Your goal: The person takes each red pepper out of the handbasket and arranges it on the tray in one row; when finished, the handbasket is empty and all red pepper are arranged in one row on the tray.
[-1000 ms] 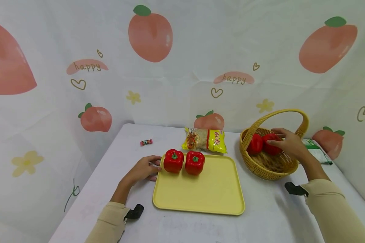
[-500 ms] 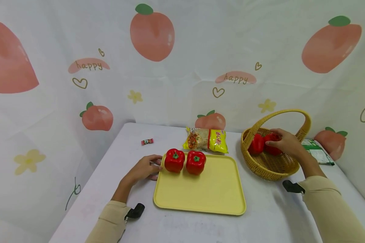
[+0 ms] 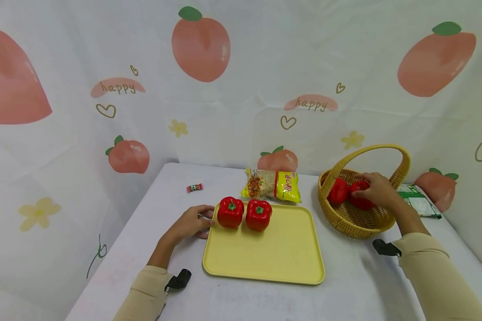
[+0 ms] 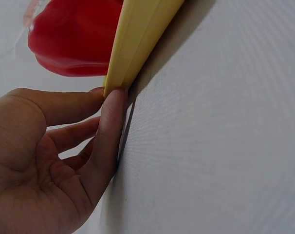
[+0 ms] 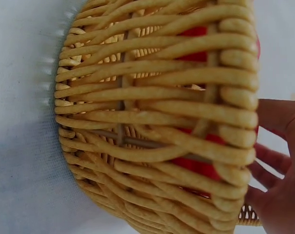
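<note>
**A hand reaches into the basket for a red pepper**

The right hand (image 3: 378, 191) is over the far red pepper (image 3: 363, 204), near twelve o'clock in the basket (image 3: 347, 226). The near red pepper (image 3: 338, 191) sits at ten o'clock. Two tray peppers (image 3: 259, 216) stand at ten and twelve o'clock on the yellow tray (image 3: 265, 256), and the basket is at two o'clock from it. The left hand (image 3: 189, 221) pinches the tray's rim at ten o'clock, thumb and finger clamped on it.

This looks like the step of handling the far pepper: picking up or putting down, I can't tell. Lifting it would need a snug hold and care around the handle (image 3: 385, 146).

The right thumb and fingers are curved and apart, but their tips are hidden, so I can't tell if they squeeze. The arm partly hides a green packet (image 3: 423, 206) at three o'clock from the basket.
</note>
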The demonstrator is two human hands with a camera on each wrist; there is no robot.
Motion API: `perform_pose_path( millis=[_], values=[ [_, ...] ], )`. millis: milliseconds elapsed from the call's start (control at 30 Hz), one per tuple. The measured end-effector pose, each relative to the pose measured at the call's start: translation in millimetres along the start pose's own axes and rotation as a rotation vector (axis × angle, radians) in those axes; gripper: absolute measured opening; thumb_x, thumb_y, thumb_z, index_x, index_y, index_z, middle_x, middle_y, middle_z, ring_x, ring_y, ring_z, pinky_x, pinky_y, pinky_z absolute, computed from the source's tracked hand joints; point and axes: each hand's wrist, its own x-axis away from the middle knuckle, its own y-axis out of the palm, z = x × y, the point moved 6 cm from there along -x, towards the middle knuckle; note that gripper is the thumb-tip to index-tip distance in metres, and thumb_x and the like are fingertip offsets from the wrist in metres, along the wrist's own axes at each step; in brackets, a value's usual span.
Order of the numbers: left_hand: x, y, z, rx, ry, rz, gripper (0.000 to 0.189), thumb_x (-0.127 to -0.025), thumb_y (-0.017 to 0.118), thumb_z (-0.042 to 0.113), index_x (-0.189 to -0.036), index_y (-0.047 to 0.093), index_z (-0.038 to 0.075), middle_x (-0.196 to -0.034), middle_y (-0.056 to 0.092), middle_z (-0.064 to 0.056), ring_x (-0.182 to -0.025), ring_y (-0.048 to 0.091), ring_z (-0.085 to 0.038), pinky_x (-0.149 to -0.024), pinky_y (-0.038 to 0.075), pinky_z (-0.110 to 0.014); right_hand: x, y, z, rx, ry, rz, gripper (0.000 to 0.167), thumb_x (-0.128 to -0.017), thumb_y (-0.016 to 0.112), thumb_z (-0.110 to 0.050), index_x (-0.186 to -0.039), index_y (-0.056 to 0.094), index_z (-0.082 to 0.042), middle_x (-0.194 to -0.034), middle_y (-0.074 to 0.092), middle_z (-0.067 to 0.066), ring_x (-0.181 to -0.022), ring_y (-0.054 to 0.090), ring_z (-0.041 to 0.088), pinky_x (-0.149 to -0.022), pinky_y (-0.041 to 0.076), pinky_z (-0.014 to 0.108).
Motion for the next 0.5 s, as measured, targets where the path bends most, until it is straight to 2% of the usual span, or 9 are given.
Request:
perform_pose_path(
  millis=[200, 500],
  values=[
    [0.2, -0.4, 0.2, -0.004, 0.005, 0.006, 0.055, -0.096, 0.072, 0.012, -0.148, 0.058, 0.003, -0.128, 0.065, -0.014, -0.098, 0.066, -0.022, -0.071, 0.066, -0.033, -0.7, 2.6, 4.2, 0.023, 0.039, -0.037, 0.078, -0.096, 0.077, -0.031, -0.153, 0.04, 0.009, -0.148, 0.039, 0.045, -0.132, 0.041, 0.062, -0.107, 0.044, 0.076],
    [0.1, -0.5, -0.1, -0.006, 0.007, 0.004, 0.055, -0.096, 0.072, 0.012, -0.148, 0.058, 0.003, -0.127, 0.065, -0.014, -0.097, 0.066, -0.021, -0.071, 0.066, -0.033, 5.7, 0.1, -1.2, 0.048, 0.025, -0.018, 0.077, -0.095, 0.078, -0.028, -0.152, 0.042, 0.009, -0.147, 0.043, 0.043, -0.13, 0.046, 0.06, -0.105, 0.047, 0.074]
  ],
)
